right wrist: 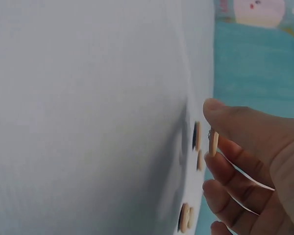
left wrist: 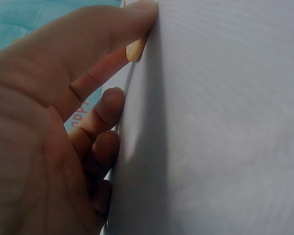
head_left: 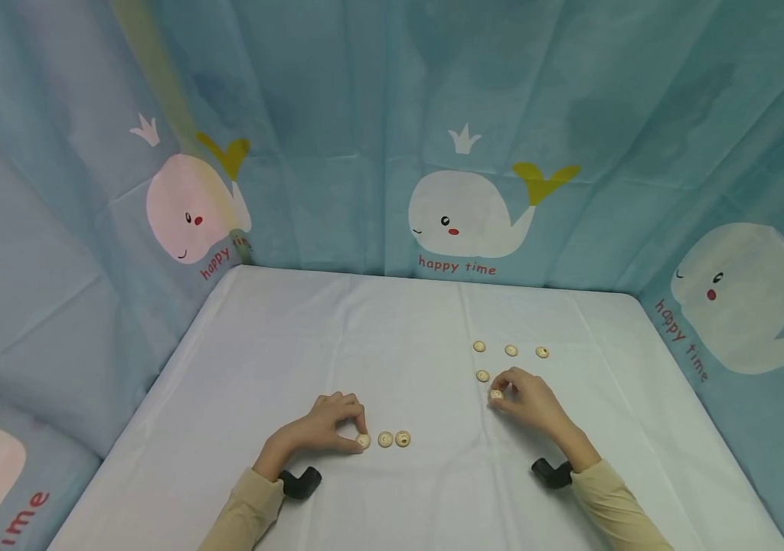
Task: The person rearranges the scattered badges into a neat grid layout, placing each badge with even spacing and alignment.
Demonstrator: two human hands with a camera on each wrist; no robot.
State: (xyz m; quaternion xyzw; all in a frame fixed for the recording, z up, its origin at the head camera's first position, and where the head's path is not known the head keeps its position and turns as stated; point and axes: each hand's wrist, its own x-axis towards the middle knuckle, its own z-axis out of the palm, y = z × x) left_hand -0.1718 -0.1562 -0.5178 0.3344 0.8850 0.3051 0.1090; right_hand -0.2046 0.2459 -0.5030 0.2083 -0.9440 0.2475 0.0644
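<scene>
Small round pale wooden discs with dark marks lie on a white-covered table. My left hand point(head_left: 326, 423) pinches one wooden disc point(head_left: 363, 441) by its edges at table level; the left wrist view shows part of this disc point(left wrist: 134, 50) under the thumb. Just right of it lie two more discs, a plain-looking one point(head_left: 385, 439) and a darker-marked one point(head_left: 402, 438). Between thumb and fingers, my right hand point(head_left: 530, 402) holds another wooden disc point(right wrist: 213, 142), a little above the cloth. The nearest loose disc point(head_left: 482, 376) lies just beyond its fingertips.
Farther back, three discs form a row: a left one point(head_left: 479, 346), a middle one point(head_left: 511, 350) and a right one point(head_left: 542, 352). A blue curtain point(head_left: 337, 207) with whale prints surrounds the white tablecloth point(head_left: 282, 337). Black devices sit at the left wrist point(head_left: 302, 483) and right wrist point(head_left: 552, 474).
</scene>
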